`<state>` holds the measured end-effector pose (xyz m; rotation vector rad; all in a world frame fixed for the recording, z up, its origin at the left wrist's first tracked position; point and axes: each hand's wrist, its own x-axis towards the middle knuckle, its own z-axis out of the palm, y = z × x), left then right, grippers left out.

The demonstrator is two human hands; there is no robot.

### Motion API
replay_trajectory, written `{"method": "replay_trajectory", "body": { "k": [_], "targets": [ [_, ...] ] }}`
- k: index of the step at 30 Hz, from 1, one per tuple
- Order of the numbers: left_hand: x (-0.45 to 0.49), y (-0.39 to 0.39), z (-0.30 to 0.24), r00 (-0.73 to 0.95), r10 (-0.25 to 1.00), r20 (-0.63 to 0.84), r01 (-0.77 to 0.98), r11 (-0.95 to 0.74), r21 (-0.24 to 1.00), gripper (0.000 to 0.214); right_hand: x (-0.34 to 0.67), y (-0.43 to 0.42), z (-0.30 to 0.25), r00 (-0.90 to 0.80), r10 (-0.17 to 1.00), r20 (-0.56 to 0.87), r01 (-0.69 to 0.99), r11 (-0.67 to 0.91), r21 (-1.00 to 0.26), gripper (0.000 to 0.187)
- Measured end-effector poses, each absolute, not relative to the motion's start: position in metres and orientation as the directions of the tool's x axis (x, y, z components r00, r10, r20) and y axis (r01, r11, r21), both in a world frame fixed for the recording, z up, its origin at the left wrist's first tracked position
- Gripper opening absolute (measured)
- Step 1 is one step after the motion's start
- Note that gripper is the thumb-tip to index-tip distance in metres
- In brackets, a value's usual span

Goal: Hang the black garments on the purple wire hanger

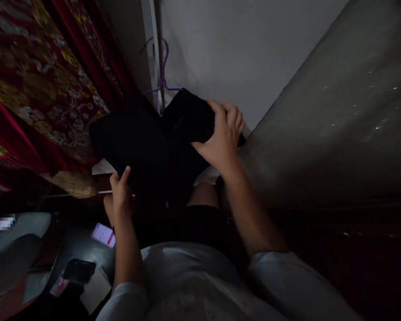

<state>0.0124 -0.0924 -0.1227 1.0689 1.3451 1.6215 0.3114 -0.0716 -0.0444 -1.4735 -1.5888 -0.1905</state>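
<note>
A black garment [143, 142], perhaps a shirt, hangs in front of me on a thin purple hanger [163, 73]. The hanger's hook goes over a metal bar [156, 53]. With thumb on top and fingers curled beneath, my left hand [120, 189] grips the garment's lower left edge. My right hand [222, 133] holds the cloth at its upper right, thumb toward the middle and fingers wrapped over the outer edge. Dark cloth and dim light hide the garment's folds and seams.
A red cloth with gold and silver embroidery [47, 80] hangs at the left. White wall [247, 53] rises behind the garment, and a grey shiny surface [337, 111] slants along the right. At lower left lie a lit phone [103, 235], a dark phone-like object [79, 270] and papers [95, 290].
</note>
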Motion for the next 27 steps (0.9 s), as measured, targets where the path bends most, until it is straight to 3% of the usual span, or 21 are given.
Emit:
{"method": "replay_trajectory", "body": {
  "k": [3,5,7,10,13,21,24,27],
  "targets": [
    [0.017,-0.106,-0.139,-0.194,0.98,-0.052,-0.166,0.019,0.986,0.05,0.293,-0.092,-0.093,0.375,0.667,0.644,0.643,0.313,-0.699,0.065],
    [0.018,-0.111,-0.141,-0.027,0.992,-0.126,-0.219,0.117,0.969,0.055,0.276,-0.099,-0.131,0.491,0.754,0.436,0.347,0.29,-0.892,0.051],
    [0.02,-0.114,-0.139,0.07,0.988,-0.141,-0.229,0.153,0.961,0.055,0.257,-0.101,-0.161,0.304,0.94,0.157,0.067,0.143,-0.987,0.057],
    [0.025,-0.118,-0.138,0.056,0.99,-0.129,-0.23,0.138,0.963,0.052,0.238,-0.1,-0.18,0.093,0.995,-0.039,-0.072,-0.032,-0.997,0.072],
    [0.033,-0.121,-0.139,0.046,0.992,-0.116,-0.248,0.124,0.961,0.054,0.233,-0.1,-0.175,0.074,0.997,-0.017,-0.075,-0.012,-0.997,0.069],
    [0.053,-0.131,-0.136,0.17,0.979,-0.11,-0.223,0.147,0.964,0.059,0.24,-0.11,-0.16,0.157,0.985,0.074,-0.122,0.094,-0.988,0.026],
    [0.046,-0.122,-0.139,-0.014,0.997,-0.079,-0.225,0.074,0.971,0.055,0.245,-0.112,-0.157,0.229,0.973,0.038,-0.198,0.085,-0.977,0.017],
    [0.032,-0.105,-0.15,-0.354,0.93,0.103,-0.082,-0.14,0.987,0.041,0.251,-0.115,-0.152,0.253,0.967,0.026,-0.27,0.096,-0.958,0.02]
  ]
}}
